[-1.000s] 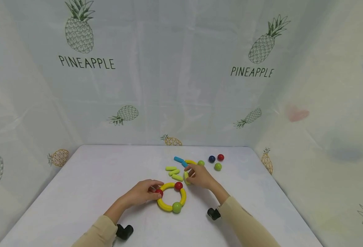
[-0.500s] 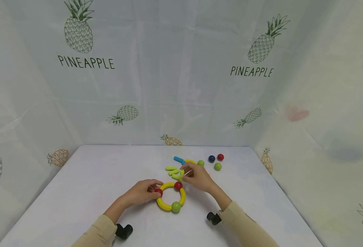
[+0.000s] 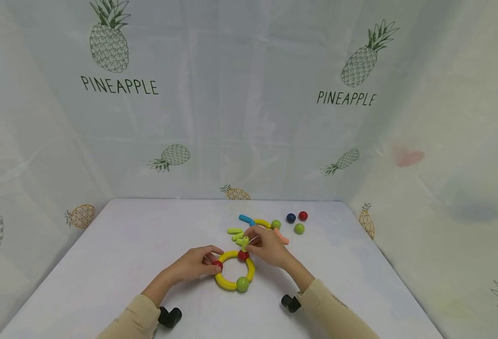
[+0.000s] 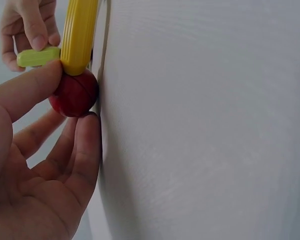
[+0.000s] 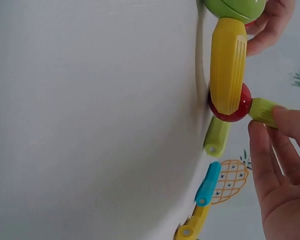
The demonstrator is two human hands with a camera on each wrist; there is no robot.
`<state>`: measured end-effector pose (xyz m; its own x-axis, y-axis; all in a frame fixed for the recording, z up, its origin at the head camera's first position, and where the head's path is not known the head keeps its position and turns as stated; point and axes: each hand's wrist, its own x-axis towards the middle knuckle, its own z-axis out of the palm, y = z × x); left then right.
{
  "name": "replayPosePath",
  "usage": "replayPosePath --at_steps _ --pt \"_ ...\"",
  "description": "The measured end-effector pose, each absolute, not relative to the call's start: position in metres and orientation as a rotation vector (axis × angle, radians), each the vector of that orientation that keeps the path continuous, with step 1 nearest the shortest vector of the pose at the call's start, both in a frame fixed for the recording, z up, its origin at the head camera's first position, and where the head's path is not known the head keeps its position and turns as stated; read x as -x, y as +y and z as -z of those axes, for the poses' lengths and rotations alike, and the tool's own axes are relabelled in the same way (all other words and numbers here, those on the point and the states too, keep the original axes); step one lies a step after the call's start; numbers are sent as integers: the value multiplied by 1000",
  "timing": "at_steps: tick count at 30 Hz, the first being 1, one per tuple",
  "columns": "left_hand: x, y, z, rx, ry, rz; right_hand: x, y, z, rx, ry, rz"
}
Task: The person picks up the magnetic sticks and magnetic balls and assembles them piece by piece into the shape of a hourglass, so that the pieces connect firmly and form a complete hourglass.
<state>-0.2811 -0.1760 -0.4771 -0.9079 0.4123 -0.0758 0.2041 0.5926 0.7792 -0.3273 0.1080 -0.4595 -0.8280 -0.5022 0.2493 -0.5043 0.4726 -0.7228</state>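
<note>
A ring of curved yellow rods (image 3: 250, 270) with two red balls and a green ball (image 3: 242, 284) lies on the table. My left hand (image 3: 199, 263) grips the red ball (image 4: 74, 94) at the ring's left between thumb and fingers. Pinched in my right hand (image 3: 270, 245) is a short light-green rod (image 3: 245, 243), standing up from the ring's far red ball (image 3: 243, 255). In the right wrist view this green rod (image 5: 263, 111) meets the red ball (image 5: 244, 101), while the fingers of my right hand (image 5: 285, 150) hold its outer part.
Behind the ring lie more light-green rods (image 3: 234, 231), blue rods (image 3: 245, 219), a yellow rod (image 3: 262, 223) with a green ball (image 3: 276, 224), and an orange rod (image 3: 281, 237). Farther right are a dark blue ball (image 3: 290, 218), a red ball (image 3: 303, 215) and a green ball (image 3: 299, 229).
My right hand has moved left and nearer with the light-green rod, from beside the loose rods to the ring's far red ball. My left hand keeps its grip in nearly the same place.
</note>
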Motion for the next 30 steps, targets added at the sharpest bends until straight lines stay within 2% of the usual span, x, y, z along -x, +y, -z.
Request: replayPosePath --at_steps 10,30 --pt "284 -178 481 -568 2527 -1215 327 102 462 -928 -2671 -1294" --pt "283 -178 481 -529 2488 -1232 331 85 466 -954 -2686 -1280"
